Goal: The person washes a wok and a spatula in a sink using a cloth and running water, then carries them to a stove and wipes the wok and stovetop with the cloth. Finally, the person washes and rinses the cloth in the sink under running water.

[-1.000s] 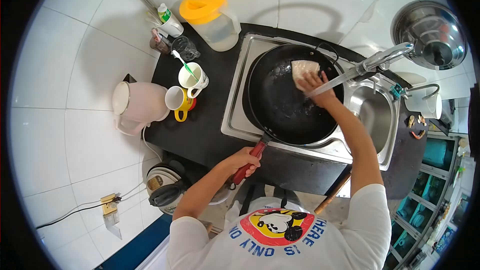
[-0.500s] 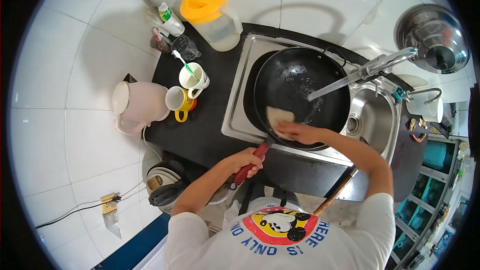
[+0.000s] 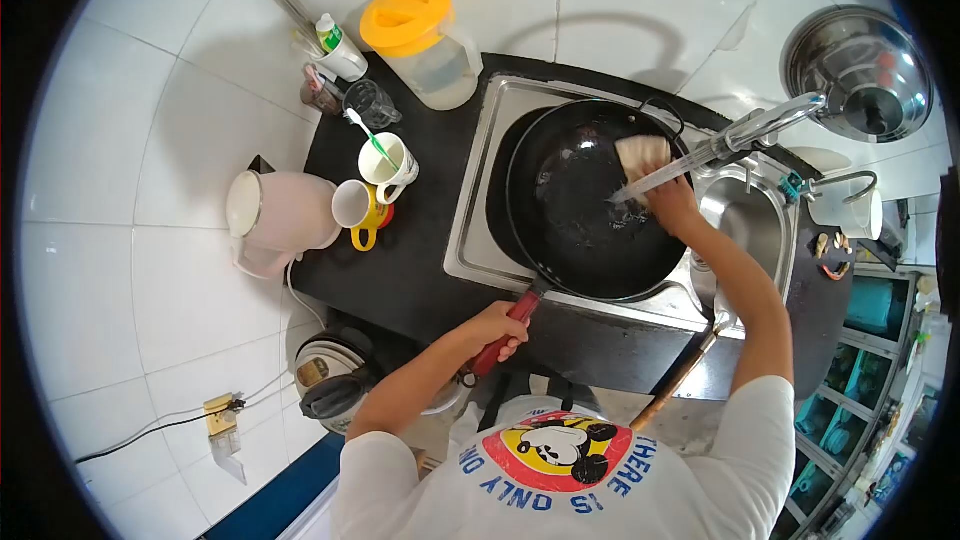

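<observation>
A black wok [image 3: 570, 240] rests over the left basin of the steel sink [image 3: 468, 230], with a little water in its bottom. My left hand [image 3: 498, 328] is wrapped round the wok's red handle [image 3: 522, 308]. Inside the wok, at its far right side, my right hand [image 3: 672, 204] presses a pale beige cloth [image 3: 640, 154] against the wall. The chrome faucet [image 3: 712, 148] reaches over the wok beside this hand, its spout hiding part of the fingers.
Left of the sink stand a yellow-lidded pitcher [image 3: 430, 50], a white mug [image 3: 388, 162] with a toothbrush, a yellow mug [image 3: 362, 208] and a pink kettle [image 3: 285, 212]. A wooden-handled utensil [image 3: 680, 378] leans over the counter's front edge. A metal lid [image 3: 855, 70] is at the right.
My right hand has moved the cloth from the wok's near left side to its far right side. My left hand keeps its hold on the handle.
</observation>
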Motion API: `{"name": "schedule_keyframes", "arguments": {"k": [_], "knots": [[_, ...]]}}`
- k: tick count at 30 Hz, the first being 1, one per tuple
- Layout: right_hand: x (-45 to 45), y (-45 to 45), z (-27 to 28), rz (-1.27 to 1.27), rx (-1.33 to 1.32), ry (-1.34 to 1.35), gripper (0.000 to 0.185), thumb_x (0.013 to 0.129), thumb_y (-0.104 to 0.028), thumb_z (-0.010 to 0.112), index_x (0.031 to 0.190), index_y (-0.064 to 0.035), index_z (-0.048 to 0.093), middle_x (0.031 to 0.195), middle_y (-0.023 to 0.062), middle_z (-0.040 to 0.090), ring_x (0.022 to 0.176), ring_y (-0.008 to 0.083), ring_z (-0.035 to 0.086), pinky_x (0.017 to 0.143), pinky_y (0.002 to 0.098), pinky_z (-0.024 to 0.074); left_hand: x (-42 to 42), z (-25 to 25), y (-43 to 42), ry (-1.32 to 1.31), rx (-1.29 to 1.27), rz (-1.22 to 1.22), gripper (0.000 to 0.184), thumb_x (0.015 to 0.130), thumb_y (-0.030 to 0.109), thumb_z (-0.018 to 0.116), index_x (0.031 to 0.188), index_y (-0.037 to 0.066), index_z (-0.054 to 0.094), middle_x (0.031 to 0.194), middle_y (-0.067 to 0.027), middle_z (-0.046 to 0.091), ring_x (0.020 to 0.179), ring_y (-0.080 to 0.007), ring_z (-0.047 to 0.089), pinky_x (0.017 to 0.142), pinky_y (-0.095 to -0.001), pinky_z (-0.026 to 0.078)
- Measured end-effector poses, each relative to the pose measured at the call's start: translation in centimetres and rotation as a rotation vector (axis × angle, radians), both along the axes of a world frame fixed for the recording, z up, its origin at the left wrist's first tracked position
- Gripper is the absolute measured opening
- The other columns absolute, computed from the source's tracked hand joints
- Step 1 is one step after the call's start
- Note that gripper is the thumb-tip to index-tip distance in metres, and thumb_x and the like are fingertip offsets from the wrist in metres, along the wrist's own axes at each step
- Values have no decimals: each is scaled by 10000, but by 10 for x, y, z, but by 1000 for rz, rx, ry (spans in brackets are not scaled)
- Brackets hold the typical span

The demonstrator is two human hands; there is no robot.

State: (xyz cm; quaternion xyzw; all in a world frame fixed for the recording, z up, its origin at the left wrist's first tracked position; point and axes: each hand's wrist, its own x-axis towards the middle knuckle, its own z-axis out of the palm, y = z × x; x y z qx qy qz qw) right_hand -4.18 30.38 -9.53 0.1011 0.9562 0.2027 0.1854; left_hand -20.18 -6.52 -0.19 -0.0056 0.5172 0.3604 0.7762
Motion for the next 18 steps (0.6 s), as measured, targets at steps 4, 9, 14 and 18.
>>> {"name": "schedule_keyframes", "arguments": {"k": [4,9,14,18], "knots": [[37,-53,27,140,-325,-228,562,833,-289,513,1359,-150,377,1424,132,309,1334,317,248,1059,493,209,-5,-5,0,-97,8,-20,247,690,5,609,819,63,407,518,-40,450,364,-136,447,344,-264,374],[-2,-110,12,145,-971,-63,544,893,-310,457,1401,-208,291,1462,110,232,1345,317,223,1061,553,199,-7,-3,2,-122,-9,-34,260,685,-5,599,835,68,400,520,-42,454,365,-139,450,341,-266,371],[-71,-80,-2,57,-602,120,581,918,-430,392,1437,-295,170,1508,53,116,1365,336,162,1021,634,193,3,7,3,-6,-24,-1,239,693,-1,597,825,73,413,524,-40,460,370,-127,448,341,-260,371],[-50,-35,6,-105,-395,94,591,914,-403,414,1438,-284,166,1499,61,163,1367,311,186,1052,578,178,4,5,1,33,-21,-1,220,698,4,596,812,73,421,525,-36,459,373,-117,446,342,-259,374]]}}
